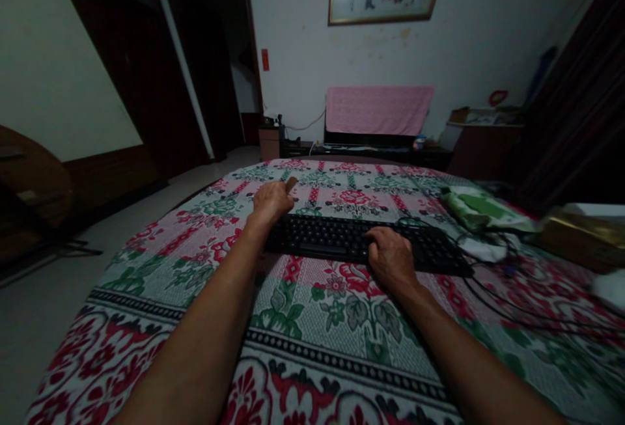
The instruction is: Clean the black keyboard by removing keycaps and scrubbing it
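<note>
Forearms (209, 321) are extending forward. The left hand (272, 201) is clasping a brown object (291, 184); the right hand (390, 254) is curling, grip indeterminable, over the black keyboard (322, 237) lying on floral cloth (336, 304).

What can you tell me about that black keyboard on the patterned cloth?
The keyboard is long, black and plastic-looking, with rows of dark keys bearing pale markings too small to read. It lies keys up on the patterned cloth, slightly slanted, its right end nearer the person. The left hand is at its far left corner; whether they touch is unclear. The right hand lies over it right of the middle, hiding some keys.
</note>
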Action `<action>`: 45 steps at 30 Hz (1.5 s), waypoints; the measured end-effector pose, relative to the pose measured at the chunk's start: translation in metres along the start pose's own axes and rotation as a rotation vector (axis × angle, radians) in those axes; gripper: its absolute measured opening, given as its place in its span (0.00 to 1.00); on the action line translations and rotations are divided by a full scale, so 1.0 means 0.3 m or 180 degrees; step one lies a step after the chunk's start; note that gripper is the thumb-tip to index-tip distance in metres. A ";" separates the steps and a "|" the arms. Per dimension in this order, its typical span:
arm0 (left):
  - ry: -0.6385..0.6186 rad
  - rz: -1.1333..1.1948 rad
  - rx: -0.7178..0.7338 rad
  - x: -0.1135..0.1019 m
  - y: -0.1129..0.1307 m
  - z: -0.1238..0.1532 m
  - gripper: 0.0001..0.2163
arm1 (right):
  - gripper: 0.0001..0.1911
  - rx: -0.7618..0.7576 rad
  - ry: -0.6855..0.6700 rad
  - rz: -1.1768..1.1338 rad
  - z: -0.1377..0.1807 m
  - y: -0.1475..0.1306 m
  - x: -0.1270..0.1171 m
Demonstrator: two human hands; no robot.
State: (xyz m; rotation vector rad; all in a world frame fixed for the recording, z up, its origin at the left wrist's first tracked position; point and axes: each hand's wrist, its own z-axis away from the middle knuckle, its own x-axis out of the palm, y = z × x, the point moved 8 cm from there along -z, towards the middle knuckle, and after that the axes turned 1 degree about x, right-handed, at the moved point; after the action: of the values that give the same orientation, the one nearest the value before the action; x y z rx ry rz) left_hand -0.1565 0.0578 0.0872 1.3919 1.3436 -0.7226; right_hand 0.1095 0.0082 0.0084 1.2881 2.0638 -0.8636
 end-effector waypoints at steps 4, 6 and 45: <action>-0.0088 0.0489 -0.0030 0.001 0.003 -0.009 0.12 | 0.13 -0.0031 0.0007 0.0006 0.000 -0.001 0.001; -0.0192 0.0883 0.0028 0.021 0.032 -0.011 0.12 | 0.13 -0.0038 0.0014 0.0011 0.000 -0.001 0.001; -0.0750 0.0471 0.0289 0.070 0.054 0.006 0.09 | 0.12 0.0074 -0.0086 0.0027 0.000 0.000 0.002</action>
State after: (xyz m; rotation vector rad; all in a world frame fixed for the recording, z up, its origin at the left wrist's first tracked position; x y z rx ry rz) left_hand -0.1365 0.0658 0.0714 1.4129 1.0243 -0.8282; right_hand 0.1093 0.0086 0.0081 1.2895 2.0315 -0.8989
